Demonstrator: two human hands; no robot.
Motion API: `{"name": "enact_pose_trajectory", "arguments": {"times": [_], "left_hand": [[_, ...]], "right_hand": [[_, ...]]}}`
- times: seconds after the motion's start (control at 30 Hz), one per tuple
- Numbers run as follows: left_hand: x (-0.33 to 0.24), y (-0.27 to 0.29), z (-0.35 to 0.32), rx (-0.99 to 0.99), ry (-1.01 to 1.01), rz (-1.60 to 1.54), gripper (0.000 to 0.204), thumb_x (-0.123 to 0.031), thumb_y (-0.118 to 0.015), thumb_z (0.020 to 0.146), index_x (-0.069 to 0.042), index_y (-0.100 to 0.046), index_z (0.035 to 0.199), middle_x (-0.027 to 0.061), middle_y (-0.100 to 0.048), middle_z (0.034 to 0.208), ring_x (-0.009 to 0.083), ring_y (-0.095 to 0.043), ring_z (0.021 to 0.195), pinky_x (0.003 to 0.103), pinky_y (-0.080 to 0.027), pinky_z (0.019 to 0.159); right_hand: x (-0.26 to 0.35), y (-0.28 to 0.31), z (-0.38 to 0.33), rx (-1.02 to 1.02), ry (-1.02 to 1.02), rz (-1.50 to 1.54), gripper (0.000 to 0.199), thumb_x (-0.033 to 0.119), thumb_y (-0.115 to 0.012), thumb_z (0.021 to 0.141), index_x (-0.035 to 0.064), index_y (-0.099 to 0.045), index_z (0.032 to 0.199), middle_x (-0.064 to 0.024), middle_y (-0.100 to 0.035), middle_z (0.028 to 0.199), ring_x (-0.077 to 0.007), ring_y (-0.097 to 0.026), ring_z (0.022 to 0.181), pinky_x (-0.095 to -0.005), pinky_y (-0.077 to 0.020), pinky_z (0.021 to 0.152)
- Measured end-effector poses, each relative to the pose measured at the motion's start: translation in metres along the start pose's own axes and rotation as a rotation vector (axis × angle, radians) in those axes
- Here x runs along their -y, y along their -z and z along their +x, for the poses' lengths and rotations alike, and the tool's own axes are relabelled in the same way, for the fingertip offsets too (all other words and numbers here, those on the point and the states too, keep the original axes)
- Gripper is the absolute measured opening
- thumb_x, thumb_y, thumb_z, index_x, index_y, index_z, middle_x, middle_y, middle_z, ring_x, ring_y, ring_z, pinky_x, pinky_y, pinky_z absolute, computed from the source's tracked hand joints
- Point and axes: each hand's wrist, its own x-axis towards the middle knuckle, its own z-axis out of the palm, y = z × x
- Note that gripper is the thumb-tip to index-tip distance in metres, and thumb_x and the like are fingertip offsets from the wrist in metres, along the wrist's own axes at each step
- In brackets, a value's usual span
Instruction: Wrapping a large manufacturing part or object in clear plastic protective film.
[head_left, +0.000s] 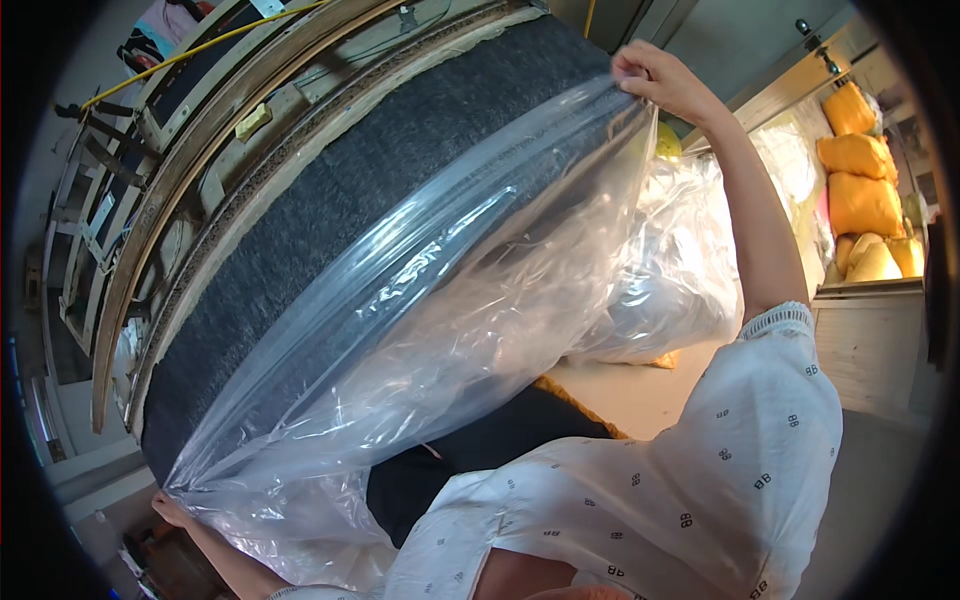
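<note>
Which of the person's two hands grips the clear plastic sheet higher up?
The right hand, at the clear plastic sheet's top corner; the left hand holds the bottom edge.

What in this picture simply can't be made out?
- Left hand: head view, mostly hidden behind the clear plastic bag.
- Grey cushion: lower end veiled by bag.
- Right hand: fingertips buried in plastic.
- Yellow bundles: contents too small, near rim.

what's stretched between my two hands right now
In the head view, a clear plastic bag stretches from the left hand to the right hand, over the dark grey cushion.
</note>
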Motion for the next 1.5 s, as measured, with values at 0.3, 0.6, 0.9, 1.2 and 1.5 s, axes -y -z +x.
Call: {"name": "enact_pose_trajectory", "arguments": {"times": [0.3,0.6,0.9,1.2,1.5], "left_hand": [[-0.028,-0.027,0.0,-0.104,-0.098,-0.187,0.042,-0.035,-0.043,0.088,0.001,-0.054,0.107,0.0213,-0.056,0.105,0.0363,-0.052,0.099,0.04,-0.04,0.085],[0.028,0.003,0.017,0.051,-0.107,-0.011,0.039,-0.03,-0.038,0.089,0.001,-0.053,0.108,0.0228,-0.055,0.106,0.0367,-0.054,0.097,0.042,-0.041,0.082],[0.04,-0.027,0.03,0.051,-0.112,0.176,0.035,-0.027,-0.036,0.09,0.001,-0.049,0.106,0.0244,-0.055,0.106,0.0375,-0.053,0.099,0.044,-0.041,0.081],[-0.085,-0.012,-0.041,-0.005,-0.073,-0.057,0.034,-0.031,-0.044,0.088,-0.004,-0.064,0.089,0.0138,-0.064,0.09,0.0273,-0.061,0.082,0.039,-0.047,0.071],[-0.138,-0.029,-0.051,-0.362,-0.035,-0.67,0.018,-0.017,-0.052,0.083,-0.002,-0.058,0.089,0.0112,-0.062,0.075,0.0213,-0.059,0.07,0.033,-0.046,0.063]], "right_hand": [[0.078,0.034,0.034,-0.736,0.199,-0.317,0.024,0.017,-0.063,0.077,0.005,-0.053,0.096,-0.0066,-0.054,0.09,-0.0185,-0.053,0.079,-0.028,-0.0425,0.07],[0.005,-0.01,0.036,0.119,-0.264,-0.135,0.044,0.035,-0.067,0.075,0.0057,-0.059,0.106,-0.0126,-0.062,0.099,-0.02,-0.058,0.093,-0.0309,-0.0441,0.081],[0.032,-0.059,0.046,-0.241,0.034,-0.533,0.045,0.043,-0.05,0.085,0.0043,-0.057,0.107,-0.0143,-0.06,0.103,-0.032,-0.056,0.097,-0.0387,-0.0434,0.084],[-0.029,-0.042,0.068,0.007,-0.477,-0.074,0.048,0.041,-0.037,0.092,0.004,-0.052,0.12,-0.014,-0.054,0.118,-0.0233,-0.051,0.11,-0.031,-0.0371,0.092],[-0.016,-0.055,0.116,-0.299,-0.06,-0.712,0.043,0.034,-0.043,0.091,-0.0009,-0.053,0.114,-0.0175,-0.055,0.11,-0.0301,-0.054,0.098,-0.0331,-0.0388,0.088]]}}
